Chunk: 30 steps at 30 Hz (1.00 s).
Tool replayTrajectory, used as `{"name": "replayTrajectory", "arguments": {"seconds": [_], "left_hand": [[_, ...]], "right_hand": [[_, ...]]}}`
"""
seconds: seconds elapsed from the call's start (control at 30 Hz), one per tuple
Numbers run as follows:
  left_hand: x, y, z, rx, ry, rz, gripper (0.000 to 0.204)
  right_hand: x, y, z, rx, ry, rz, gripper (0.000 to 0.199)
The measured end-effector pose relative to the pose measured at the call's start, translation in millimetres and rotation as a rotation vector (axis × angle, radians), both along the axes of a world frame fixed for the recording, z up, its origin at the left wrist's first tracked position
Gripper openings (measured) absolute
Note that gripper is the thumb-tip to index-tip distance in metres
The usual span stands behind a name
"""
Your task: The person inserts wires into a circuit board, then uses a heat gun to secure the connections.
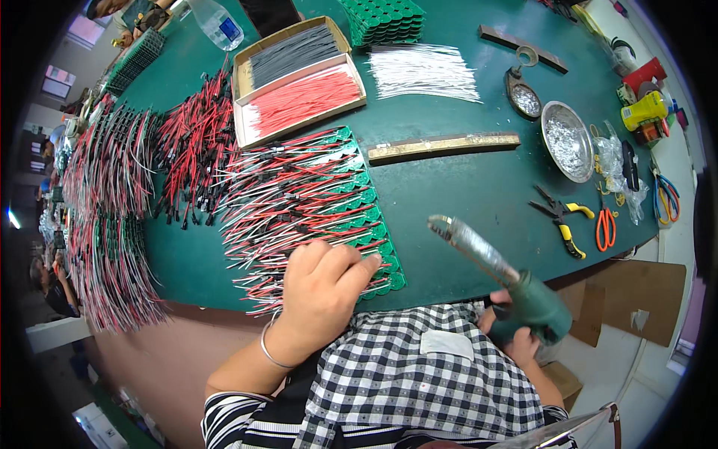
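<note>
My left hand (321, 288), a bangle at its wrist, rests over the near end of a panel of green circuit boards (385, 251). Its fingers are curled and pressed together; what they hold, if anything, is hidden. Red, white and black wires with small black connectors (284, 206) lie across the panel and stick out to its left. At the table's front edge my right hand (520, 344) grips a green heat gun (535, 303), pistol-shaped with a long silver barrel. The barrel points up and left, its bent tip apart from the panel.
A shallow box (359, 86) holds black and red strands, with white strands (422, 72) alongside. A wooden bar (445, 147) lies beyond the panel. Rightward are a metal bowl (568, 142), yellow-handled pliers (561, 219) and orange-handled cutters (606, 228). Wired boards (112, 262) are stacked left.
</note>
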<state>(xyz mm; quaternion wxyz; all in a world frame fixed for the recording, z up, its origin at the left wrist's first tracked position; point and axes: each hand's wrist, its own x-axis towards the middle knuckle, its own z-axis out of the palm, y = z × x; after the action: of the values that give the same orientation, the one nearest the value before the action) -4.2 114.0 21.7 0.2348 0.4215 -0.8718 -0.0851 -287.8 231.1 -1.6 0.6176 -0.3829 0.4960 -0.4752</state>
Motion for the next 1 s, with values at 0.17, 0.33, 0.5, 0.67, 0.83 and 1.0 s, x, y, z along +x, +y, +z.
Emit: {"name": "replayTrajectory", "arguments": {"seconds": [0.17,0.33,0.5,0.67,0.83,1.0], "left_hand": [[-5,3,-16,0.006,0.037,-0.024,0.025],[-5,0,-19,0.005,0.047,-0.054,0.026],[-3,0,-20,0.033,0.064,-0.066,0.026],[-3,-1,-21,0.045,0.079,-0.059,0.027],[-2,-3,-20,0.058,0.104,-0.068,0.028],[-3,-4,-19,0.070,0.114,-0.068,0.026]], "right_hand": [[-23,16,-12,-0.334,0.807,0.089,0.048],[-2,-4,14,-0.411,0.879,0.101,0.027],[5,-6,18,-0.425,1.020,0.155,0.023],[6,-8,7,-0.496,1.011,0.086,0.024],[5,-7,6,-0.541,1.100,0.150,0.021],[4,-8,9,-0.530,1.051,0.198,0.016]]}}
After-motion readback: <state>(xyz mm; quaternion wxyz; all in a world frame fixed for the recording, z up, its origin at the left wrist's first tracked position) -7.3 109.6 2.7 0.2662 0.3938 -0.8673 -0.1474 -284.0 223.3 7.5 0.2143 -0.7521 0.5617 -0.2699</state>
